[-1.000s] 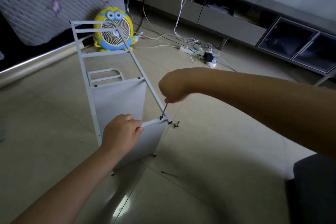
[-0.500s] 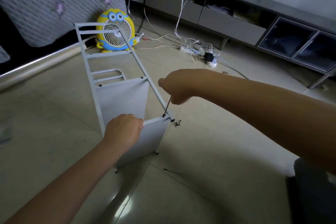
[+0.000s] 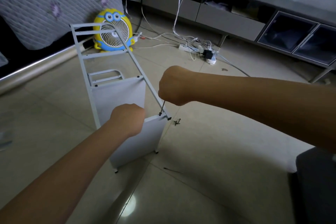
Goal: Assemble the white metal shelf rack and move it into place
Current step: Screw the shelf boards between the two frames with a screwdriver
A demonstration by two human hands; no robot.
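Note:
The white metal shelf rack (image 3: 116, 94) lies on its side on the tiled floor, its ladder-like frame pointing away from me. My left hand (image 3: 127, 117) grips the top edge of the nearest white shelf panel (image 3: 143, 138). My right hand (image 3: 174, 85) grips a thin dark screwdriver (image 3: 162, 108), whose tip sits on a screw at the near end of the upper frame rail (image 3: 140, 76). A few loose dark screws (image 3: 177, 122) lie on the floor just right of that corner.
A yellow cartoon fan (image 3: 112, 32) stands behind the rack. A power strip with tangled cables (image 3: 198, 48) lies to the right of it, in front of a grey low cabinet (image 3: 227, 18). A thin dark rod (image 3: 171, 170) lies on the floor near me. A dark seat (image 3: 314, 183) is at lower right.
The two hands keep their holds on the panel and the screwdriver. The screwdriver stays on the same screw while my right fist turns slightly; the view has shifted a little.

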